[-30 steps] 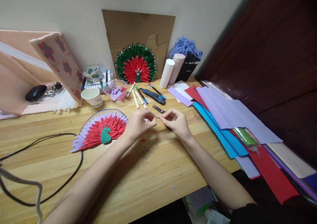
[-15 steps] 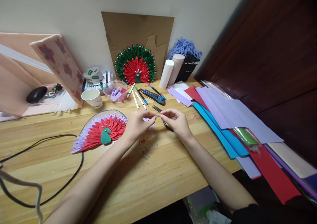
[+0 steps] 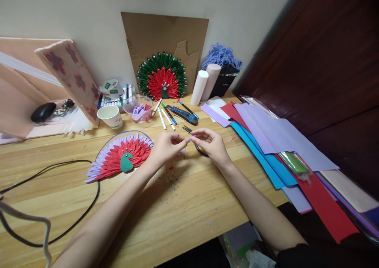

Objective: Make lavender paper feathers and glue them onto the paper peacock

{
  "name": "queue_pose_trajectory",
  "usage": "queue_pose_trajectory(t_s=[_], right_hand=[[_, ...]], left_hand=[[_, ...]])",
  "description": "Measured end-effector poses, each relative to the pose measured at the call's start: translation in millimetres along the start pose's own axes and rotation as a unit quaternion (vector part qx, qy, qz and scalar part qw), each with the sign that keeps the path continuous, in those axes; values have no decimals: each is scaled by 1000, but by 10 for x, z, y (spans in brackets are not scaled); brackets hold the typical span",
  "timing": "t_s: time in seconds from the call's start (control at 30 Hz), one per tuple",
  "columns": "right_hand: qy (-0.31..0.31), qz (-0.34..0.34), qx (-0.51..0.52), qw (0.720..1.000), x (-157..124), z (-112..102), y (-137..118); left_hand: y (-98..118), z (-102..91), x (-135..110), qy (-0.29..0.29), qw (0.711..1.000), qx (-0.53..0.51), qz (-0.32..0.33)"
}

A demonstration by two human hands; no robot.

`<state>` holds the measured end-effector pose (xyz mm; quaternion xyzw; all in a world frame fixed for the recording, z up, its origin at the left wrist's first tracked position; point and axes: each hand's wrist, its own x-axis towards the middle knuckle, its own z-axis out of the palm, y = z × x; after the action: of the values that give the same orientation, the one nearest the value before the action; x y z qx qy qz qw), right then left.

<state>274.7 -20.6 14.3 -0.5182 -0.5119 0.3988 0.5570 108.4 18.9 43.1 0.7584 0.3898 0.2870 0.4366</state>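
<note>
My left hand (image 3: 167, 146) and my right hand (image 3: 213, 145) meet above the middle of the table, thumb and forefinger of each pinched together. A tiny purple piece of paper (image 3: 192, 137) shows between the fingertips, mostly hidden by them. Scissors (image 3: 201, 152) with dark handles lie under my right hand, blades pointing away. Beside my left wrist rests a half-round peacock (image 3: 134, 151) made of red and purple paper strips with a green body. Purple scraps (image 3: 181, 152) lie on the table just beneath the fingers.
Markers (image 3: 168, 119) and a utility knife (image 3: 185, 115) lie beyond my hands. A clear bowl (image 3: 138, 114) of paper bits and a paper cup (image 3: 110, 117) stand left. Coloured sheets (image 3: 266, 128) cover the right side. A green-red peacock (image 3: 162, 76) leans on cardboard (image 3: 166, 29). A black cable (image 3: 96, 197) loops at left.
Both hands have shifted very slightly, with the fingertips turned a little around the purple paper. The things on the table stay where they were.
</note>
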Motion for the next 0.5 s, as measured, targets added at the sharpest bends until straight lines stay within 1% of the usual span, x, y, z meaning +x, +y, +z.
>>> queue_pose_trajectory(t_s=[0.07, 0.3, 0.5], right_hand=[[3, 6, 1, 1000, 1, -2, -8], [10, 10, 9, 1000, -2, -3, -53], [3, 6, 16, 1000, -6, 0, -58]], left_hand=[[6, 2, -2, 4, 1000, -12, -12], [77, -3, 6, 15, 992, -105, -72], [82, -9, 18, 3, 988, -123, -92]])
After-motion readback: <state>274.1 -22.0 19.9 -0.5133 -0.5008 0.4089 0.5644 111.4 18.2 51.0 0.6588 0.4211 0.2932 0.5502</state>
